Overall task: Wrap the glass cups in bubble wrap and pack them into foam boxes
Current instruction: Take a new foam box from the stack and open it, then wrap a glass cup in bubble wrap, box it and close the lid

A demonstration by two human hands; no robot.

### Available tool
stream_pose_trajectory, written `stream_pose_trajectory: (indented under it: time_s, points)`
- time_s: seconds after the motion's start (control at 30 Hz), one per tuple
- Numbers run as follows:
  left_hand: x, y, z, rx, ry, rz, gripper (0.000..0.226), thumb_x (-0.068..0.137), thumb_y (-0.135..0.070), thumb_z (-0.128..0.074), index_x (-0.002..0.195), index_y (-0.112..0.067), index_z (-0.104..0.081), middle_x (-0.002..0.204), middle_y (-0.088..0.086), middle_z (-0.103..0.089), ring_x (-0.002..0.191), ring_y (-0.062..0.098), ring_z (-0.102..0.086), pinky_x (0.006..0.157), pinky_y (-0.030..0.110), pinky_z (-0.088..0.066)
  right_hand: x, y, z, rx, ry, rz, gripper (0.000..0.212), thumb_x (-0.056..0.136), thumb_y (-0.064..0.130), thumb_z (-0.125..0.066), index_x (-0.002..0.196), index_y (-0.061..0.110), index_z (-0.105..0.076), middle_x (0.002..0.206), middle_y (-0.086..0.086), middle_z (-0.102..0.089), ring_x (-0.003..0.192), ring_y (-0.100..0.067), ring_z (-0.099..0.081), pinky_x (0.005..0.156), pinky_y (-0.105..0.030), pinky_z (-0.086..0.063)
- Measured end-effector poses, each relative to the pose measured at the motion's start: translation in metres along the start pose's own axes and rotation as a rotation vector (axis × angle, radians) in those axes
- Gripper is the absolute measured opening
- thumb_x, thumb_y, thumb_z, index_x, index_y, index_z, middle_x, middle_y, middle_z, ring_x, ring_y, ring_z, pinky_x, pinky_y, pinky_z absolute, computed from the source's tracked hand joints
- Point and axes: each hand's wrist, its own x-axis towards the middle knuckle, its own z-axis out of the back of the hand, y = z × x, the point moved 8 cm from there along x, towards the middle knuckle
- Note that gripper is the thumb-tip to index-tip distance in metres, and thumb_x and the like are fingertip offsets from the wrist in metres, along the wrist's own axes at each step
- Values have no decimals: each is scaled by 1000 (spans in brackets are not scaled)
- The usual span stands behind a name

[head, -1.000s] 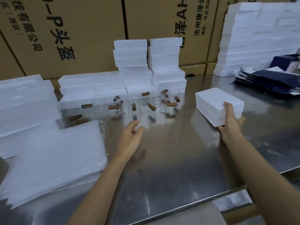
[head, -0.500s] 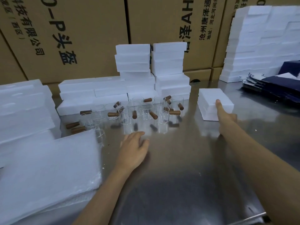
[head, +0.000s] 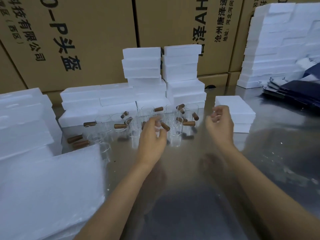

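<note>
Both hands are leaving their earlier places: right hand (head: 219, 124), off the foam box (head: 234, 111), is hanging loosely curled and empty; left hand (head: 152, 135) is closing toward the glass cups (head: 174, 134), contact unclear. Fragile, slippery; wooden handles (head: 165, 126) likely offering safer purchase.

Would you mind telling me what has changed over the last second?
The right hand let go of the foam box and drew back leftward, fingers loosely curled. The left hand reached forward to the glass cups; whether it grips one is unclear. The foam box, bubble wrap and stacks stayed put.
</note>
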Motion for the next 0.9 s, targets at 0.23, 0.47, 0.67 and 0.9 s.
stream_pose_trajectory:
  time_s: [0.23,0.47,0.67,0.9]
  points:
    - [141,8,-64,-122,54,240,46,99,-16,-46,145,-14,-41,141,8,-50,114,23,-55,85,30,-45,112,-10,-67,-144,212,-74,36,90,13,-55,125,9,-47,134,-10,-52,118,-25,-51,94,-38,-46]
    - [211,33,-129,-53,270,398,61,95,-10,-46,153,-4,-28,156,13,-35,136,30,-41,103,32,-39,186,-66,-108,-158,228,-309,59,91,14,-47,148,8,-33,145,-12,-45,112,-21,-46,86,-32,-38]
    - [223,35,-144,-98,273,470,12,91,-4,-50,101,-5,-56,105,10,-56,88,21,-55,72,27,-40,206,-71,-112,-115,276,-341,63,92,15,-47,152,16,-30,146,-13,-45,122,-28,-51,105,-44,-43]
    - [202,15,-110,-193,195,446,45,88,-9,-52,132,-1,-52,134,9,-52,122,28,-49,97,36,-43,188,-42,-95,13,229,-346,65,90,8,-48,152,17,-30,90,5,-50,76,-8,-48,70,-28,-47]
